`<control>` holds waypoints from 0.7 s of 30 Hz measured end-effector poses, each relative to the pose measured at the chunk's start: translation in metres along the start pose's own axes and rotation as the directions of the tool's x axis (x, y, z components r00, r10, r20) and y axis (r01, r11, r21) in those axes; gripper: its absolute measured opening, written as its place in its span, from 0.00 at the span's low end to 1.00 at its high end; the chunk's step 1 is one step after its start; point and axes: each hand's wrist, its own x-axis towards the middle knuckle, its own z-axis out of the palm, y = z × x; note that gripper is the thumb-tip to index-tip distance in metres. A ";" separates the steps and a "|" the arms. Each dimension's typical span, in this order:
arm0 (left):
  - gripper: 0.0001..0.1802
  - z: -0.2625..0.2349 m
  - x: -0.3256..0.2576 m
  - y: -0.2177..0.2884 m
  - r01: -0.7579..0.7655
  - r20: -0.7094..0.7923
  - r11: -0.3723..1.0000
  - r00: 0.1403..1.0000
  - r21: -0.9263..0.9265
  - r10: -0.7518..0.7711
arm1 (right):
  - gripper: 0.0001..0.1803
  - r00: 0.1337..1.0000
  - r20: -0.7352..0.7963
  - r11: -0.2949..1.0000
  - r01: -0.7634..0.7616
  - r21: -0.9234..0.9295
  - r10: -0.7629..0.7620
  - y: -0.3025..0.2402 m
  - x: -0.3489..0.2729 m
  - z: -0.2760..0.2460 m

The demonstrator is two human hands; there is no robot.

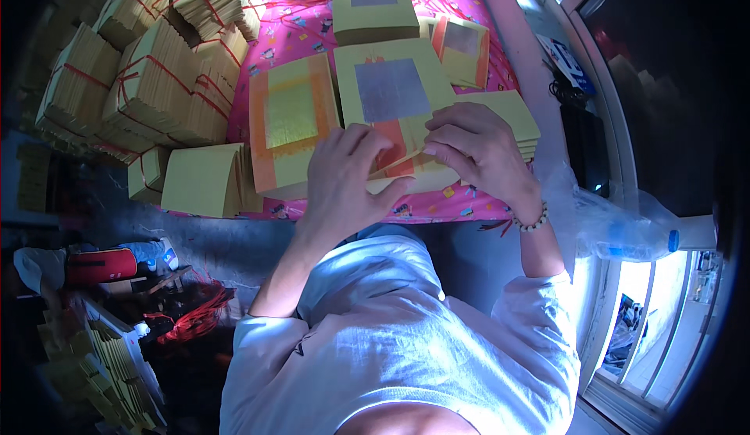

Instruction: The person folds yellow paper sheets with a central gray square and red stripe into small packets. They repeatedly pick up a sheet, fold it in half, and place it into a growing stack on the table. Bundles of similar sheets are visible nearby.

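In front of me lies a thick stack of yellow joss paper (391, 90) with a silver square and an orange band on top. My right hand (478, 150) has its thumb and fingers pinched together at a thin raised paper edge (405, 158) near the stack's front. My left hand (348, 173) is at the front left of this stack, its fingers curled and its thumb held apart, with the paper edge running toward the gap between them. Left of it lies another stack (293, 119) with a gold square and orange borders.
Several tied paper bundles (152, 76) are piled at the left, beside a loose yellow stack (201, 179). More stacks stand at the back (375, 5) and right (508, 119). The pink patterned cloth (273, 41) carries red strings. A plastic bottle (637, 240) is at the right.
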 end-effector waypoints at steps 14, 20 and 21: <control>0.11 -0.010 0.022 -0.026 0.054 -0.172 0.831 0.969 -0.554 -0.178 | 0.51 0.832 0.020 0.431 -0.308 0.848 0.555 0.029 0.014 0.031; 0.19 -0.004 0.024 -0.032 0.133 0.046 0.514 0.983 -0.848 -0.178 | 0.50 0.883 0.105 0.457 -0.335 0.824 0.458 0.025 0.017 0.032; 0.20 0.000 0.025 -0.036 0.150 0.067 0.501 0.981 -0.852 -0.181 | 0.48 0.861 0.187 0.445 -0.417 0.793 0.474 0.021 0.018 0.029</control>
